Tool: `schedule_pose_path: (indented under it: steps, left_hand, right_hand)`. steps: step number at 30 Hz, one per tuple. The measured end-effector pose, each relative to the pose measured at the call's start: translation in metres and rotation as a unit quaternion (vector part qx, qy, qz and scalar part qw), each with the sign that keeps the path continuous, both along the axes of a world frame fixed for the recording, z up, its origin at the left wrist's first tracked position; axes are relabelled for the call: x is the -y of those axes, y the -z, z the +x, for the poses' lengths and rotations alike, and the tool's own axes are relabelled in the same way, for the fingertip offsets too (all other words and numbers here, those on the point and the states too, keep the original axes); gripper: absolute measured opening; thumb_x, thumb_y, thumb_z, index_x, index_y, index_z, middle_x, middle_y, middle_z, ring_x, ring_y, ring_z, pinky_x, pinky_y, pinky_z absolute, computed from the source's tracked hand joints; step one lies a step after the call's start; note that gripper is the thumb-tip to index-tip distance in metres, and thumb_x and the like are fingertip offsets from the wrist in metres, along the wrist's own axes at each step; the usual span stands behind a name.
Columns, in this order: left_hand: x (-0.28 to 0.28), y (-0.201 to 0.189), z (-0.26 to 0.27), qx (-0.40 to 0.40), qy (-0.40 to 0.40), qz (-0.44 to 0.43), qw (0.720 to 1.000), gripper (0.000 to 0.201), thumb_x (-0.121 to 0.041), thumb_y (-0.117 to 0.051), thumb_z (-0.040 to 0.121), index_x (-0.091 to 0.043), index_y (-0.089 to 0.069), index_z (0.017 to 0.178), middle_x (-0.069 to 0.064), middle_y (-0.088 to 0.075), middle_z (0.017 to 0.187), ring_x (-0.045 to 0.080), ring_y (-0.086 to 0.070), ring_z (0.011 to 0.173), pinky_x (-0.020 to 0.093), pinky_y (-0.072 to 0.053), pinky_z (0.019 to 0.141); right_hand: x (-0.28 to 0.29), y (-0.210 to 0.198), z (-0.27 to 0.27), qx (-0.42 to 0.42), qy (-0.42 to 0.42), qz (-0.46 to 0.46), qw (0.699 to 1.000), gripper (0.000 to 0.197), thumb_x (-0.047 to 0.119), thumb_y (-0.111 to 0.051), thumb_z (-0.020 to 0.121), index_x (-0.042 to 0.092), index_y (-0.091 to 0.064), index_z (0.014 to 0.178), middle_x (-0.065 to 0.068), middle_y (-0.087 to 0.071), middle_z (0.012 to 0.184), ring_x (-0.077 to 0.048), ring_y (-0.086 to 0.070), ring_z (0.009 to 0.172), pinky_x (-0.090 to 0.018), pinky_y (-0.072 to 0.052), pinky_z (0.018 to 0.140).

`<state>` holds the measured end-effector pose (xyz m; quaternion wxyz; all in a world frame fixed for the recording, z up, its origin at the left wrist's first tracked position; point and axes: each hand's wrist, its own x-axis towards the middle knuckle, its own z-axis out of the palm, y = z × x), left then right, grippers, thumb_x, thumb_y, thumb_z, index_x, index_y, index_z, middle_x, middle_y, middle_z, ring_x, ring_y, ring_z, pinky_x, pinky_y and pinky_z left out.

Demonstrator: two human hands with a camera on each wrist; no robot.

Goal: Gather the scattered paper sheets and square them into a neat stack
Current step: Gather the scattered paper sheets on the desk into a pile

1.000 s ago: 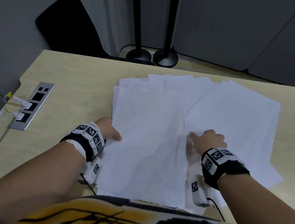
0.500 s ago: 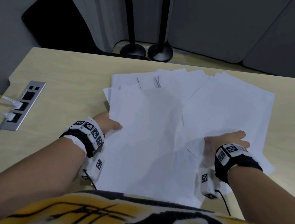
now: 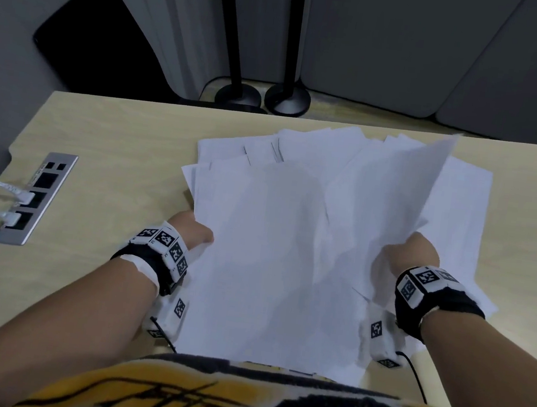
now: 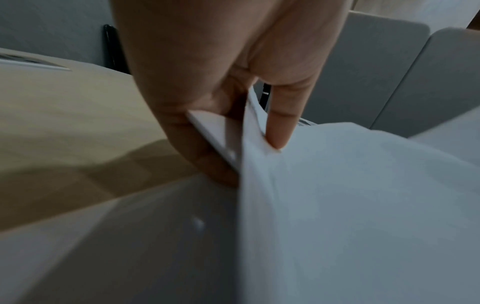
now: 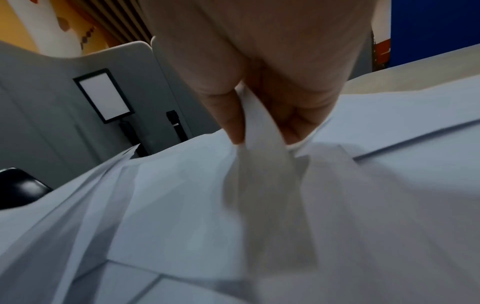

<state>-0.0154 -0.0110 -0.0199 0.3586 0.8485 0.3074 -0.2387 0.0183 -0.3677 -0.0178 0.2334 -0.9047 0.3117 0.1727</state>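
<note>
Several white paper sheets [image 3: 276,238] lie fanned and overlapping on the light wooden table [image 3: 114,150]. My left hand [image 3: 194,231] pinches the left edge of the sheets [image 4: 233,144], thumb on top and fingers beneath. My right hand [image 3: 409,254] pinches the right edge of the upper sheets [image 5: 262,127]. One sheet [image 3: 408,186] rises from it, tilted up toward the far right. More sheets [image 3: 462,210] lie flat under and beyond that hand.
A metal socket panel [image 3: 34,198] with white plugs and cables is set into the table at the left. Two black pole bases [image 3: 263,96] stand on the floor beyond the far edge. Grey partition panels [image 3: 415,45] surround the desk. My yellow shirt [image 3: 236,402] covers the near edge.
My right hand has slid rightward across the sheets to their right edge and lifted one sheet so its far corner stands up. The left hand has stayed at the left edge.
</note>
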Motion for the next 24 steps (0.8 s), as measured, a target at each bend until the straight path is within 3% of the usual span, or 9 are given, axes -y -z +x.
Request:
schedule_pose_path:
  steps: [3,6,9,12,15,17,21,24]
  left_hand:
    - [0.002,0.000,-0.002,0.012,-0.010,-0.013,1.000,0.027,-0.013,-0.067,0.081,-0.004,-0.063,0.107,0.013,-0.067,0.108,0.032,-0.062,0.098,0.036,-0.050,0.086]
    - [0.002,-0.001,-0.003,0.014,-0.005,-0.008,1.000,0.026,-0.012,-0.067,0.085,-0.006,-0.062,0.110,0.012,-0.064,0.112,0.027,-0.057,0.094,0.030,-0.043,0.082]
    - [-0.003,-0.003,-0.003,0.012,-0.011,0.016,1.000,0.033,-0.010,-0.066,0.087,0.000,-0.060,0.118,0.016,-0.063,0.121,0.032,-0.058,0.110,0.031,-0.042,0.086]
    - [-0.010,-0.004,-0.004,0.010,-0.015,0.047,0.999,0.038,-0.010,-0.065,0.087,0.000,-0.057,0.123,0.016,-0.061,0.125,0.034,-0.057,0.115,0.035,-0.044,0.093]
    - [-0.016,-0.004,-0.005,-0.001,0.003,0.070,0.998,0.044,-0.012,-0.064,0.087,0.000,-0.051,0.128,0.016,-0.058,0.129,0.034,-0.055,0.118,0.038,-0.044,0.100]
    - [-0.016,-0.004,-0.006,-0.006,0.013,0.074,0.997,0.044,-0.013,-0.063,0.089,0.000,-0.051,0.128,0.016,-0.058,0.129,0.034,-0.055,0.118,0.037,-0.044,0.099]
    - [-0.013,-0.003,-0.008,-0.007,0.019,0.080,0.997,0.041,-0.012,-0.062,0.090,0.002,-0.050,0.127,0.018,-0.057,0.128,0.034,-0.054,0.117,0.035,-0.043,0.093]
    - [-0.014,-0.003,-0.007,-0.005,0.021,0.075,0.997,0.035,-0.009,-0.061,0.089,0.003,-0.054,0.122,0.018,-0.060,0.124,0.035,-0.056,0.114,0.033,-0.043,0.087]
  right_hand:
    - [-0.009,0.001,0.004,-0.001,-0.049,-0.012,0.999,0.035,0.007,-0.050,0.094,-0.004,-0.048,0.127,-0.022,-0.054,0.129,-0.037,-0.052,0.120,-0.038,-0.040,0.097]
    - [-0.016,-0.001,0.005,0.013,-0.054,-0.007,0.998,0.036,0.006,-0.047,0.095,-0.004,-0.047,0.129,-0.023,-0.053,0.130,-0.037,-0.050,0.122,-0.038,-0.039,0.099]
    - [-0.014,-0.008,0.007,0.016,-0.026,0.010,0.999,0.031,0.008,-0.046,0.096,-0.008,-0.052,0.122,-0.024,-0.056,0.126,-0.038,-0.054,0.117,-0.037,-0.040,0.090]
    - [-0.008,-0.016,0.006,0.018,-0.008,0.033,0.999,0.030,0.011,-0.051,0.094,-0.007,-0.057,0.117,-0.024,-0.060,0.118,-0.037,-0.057,0.109,-0.035,-0.040,0.081]
    - [-0.008,-0.018,0.001,0.061,-0.017,0.123,0.990,0.037,0.023,-0.062,0.090,0.001,-0.059,0.119,-0.016,-0.061,0.106,-0.031,-0.056,0.093,-0.031,-0.038,0.077]
    - [-0.012,-0.018,-0.003,0.078,-0.023,0.175,0.981,0.040,0.026,-0.064,0.089,0.006,-0.057,0.123,-0.013,-0.062,0.111,-0.026,-0.053,0.091,-0.031,-0.039,0.080]
    - [-0.024,-0.018,0.000,0.080,-0.061,0.098,0.990,0.030,0.008,-0.049,0.093,0.000,-0.054,0.122,-0.019,-0.059,0.121,-0.036,-0.055,0.109,-0.038,-0.041,0.090]
    - [-0.028,-0.023,0.005,0.137,-0.017,0.067,0.988,0.032,0.001,-0.040,0.093,-0.001,-0.053,0.122,-0.022,-0.058,0.122,-0.038,-0.053,0.114,-0.036,-0.039,0.090]
